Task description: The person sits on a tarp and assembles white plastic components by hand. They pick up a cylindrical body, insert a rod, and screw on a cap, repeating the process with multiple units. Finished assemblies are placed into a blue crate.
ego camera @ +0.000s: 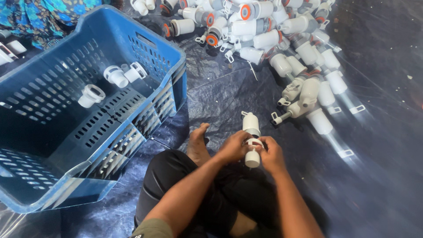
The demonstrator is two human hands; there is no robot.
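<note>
Both hands [253, 150] partly hide a white fitting [251, 132].

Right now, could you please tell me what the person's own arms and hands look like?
Both forearms are bare, with no gloves, rings or wristwear visible on the left hand or right hand. An olive-green sleeve edge shows at the upper left arm.
</note>
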